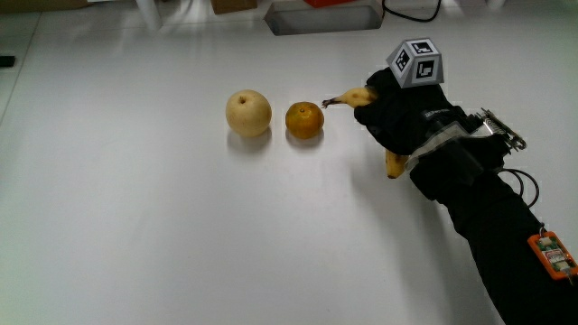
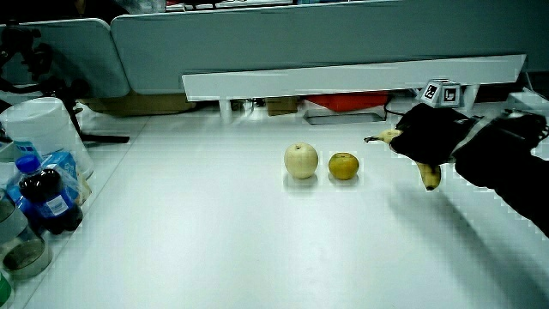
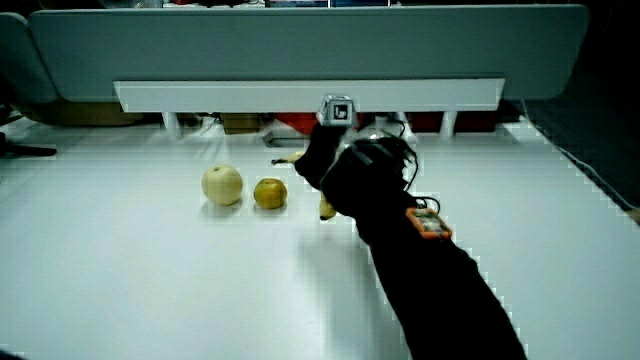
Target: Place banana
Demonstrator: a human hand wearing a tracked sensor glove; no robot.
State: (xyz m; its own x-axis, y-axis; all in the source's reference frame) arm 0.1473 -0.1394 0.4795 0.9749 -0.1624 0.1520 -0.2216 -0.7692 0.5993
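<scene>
on the white table [image 1: 135,226], the hands [image 1: 406,117] grip the banana [image 1: 357,97], stem pointing toward the orange [image 1: 304,120].

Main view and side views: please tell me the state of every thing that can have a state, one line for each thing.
Black gloved hand: closed around the banana, beside the orange.
Yellow curved banana: held in the hand, both ends sticking out; whether it touches the table cannot be told.
Small round orange: resting on the table, untouched, beside the pear.
Pale yellow round pear: resting on the table, untouched.
Dark plastic bottle with blue cap: upright, capped, at the table's edge.
</scene>
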